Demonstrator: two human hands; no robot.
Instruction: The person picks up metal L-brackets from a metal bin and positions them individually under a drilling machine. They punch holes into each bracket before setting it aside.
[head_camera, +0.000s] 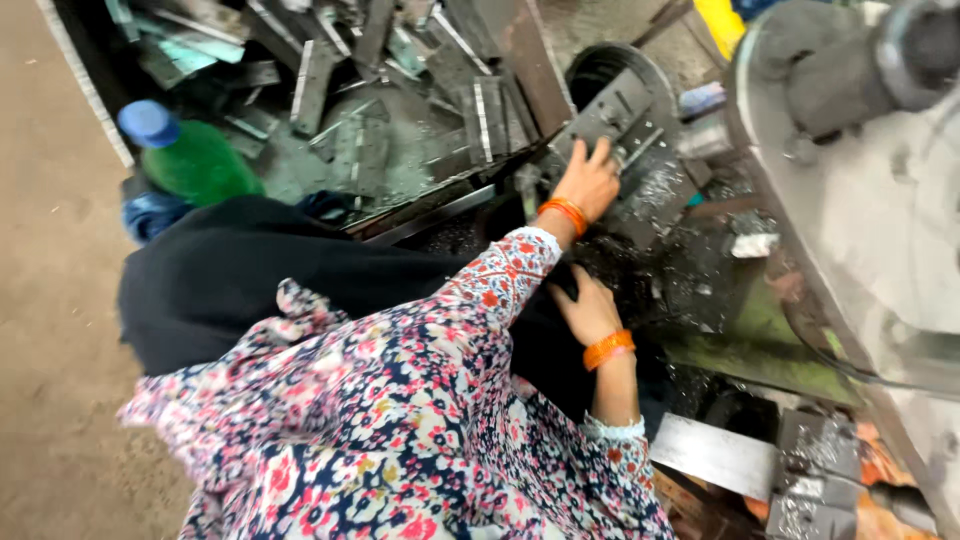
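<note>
My left hand (588, 180), with an orange bangle at the wrist, reaches out and grips the near edge of a grey slotted metal plate (612, 108). The plate lies on the machine bed in front of a dark round opening (600, 62). My right hand (590, 312), also wearing an orange bangle, rests palm down on the dark bed strewn with metal shavings (655, 190). It sits just below my left forearm and holds nothing; its fingertips are partly hidden by the floral sleeve (500, 275).
A pile of cut metal strips and plates (380, 80) fills the upper left. A green bottle with a blue cap (190, 155) lies beside it. A large grey machine body (860, 190) stands on the right. Flat metal blanks (715, 455) lie at the lower right.
</note>
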